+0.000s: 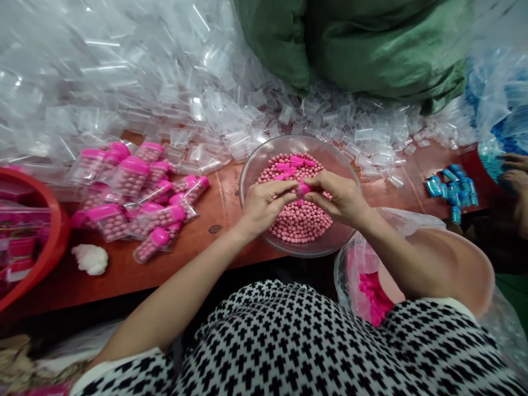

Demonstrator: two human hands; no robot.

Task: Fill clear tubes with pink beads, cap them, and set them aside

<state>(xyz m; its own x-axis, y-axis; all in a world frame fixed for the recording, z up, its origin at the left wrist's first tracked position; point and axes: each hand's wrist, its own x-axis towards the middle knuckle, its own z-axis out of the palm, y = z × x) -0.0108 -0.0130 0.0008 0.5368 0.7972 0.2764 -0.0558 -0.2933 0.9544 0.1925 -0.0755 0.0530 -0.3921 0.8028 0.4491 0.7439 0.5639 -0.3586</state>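
Over a clear bowl (272, 144) of pink beads (299, 225), both hands meet at a small clear container with a bright pink cap (304, 188). My left hand (266, 204) pinches the clear end between thumb and fingers. My right hand (340, 197) grips the pink cap from the other side. Whether beads are inside the container is hidden by the fingers. Several loose pink caps (295, 163) lie on the beads at the back of the bowl. Left of the bowl, capped containers full of pink beads (131, 175) are piled on the table.
Empty clear containers (231, 118) are heaped along the back, beneath a green sack (383, 49). A red basin (61, 231) and a white wad (91, 259) are at left. Blue-capped containers (454, 187) and another person's hand (515, 170) are at right. A bag of pink caps (374, 297) sits below.
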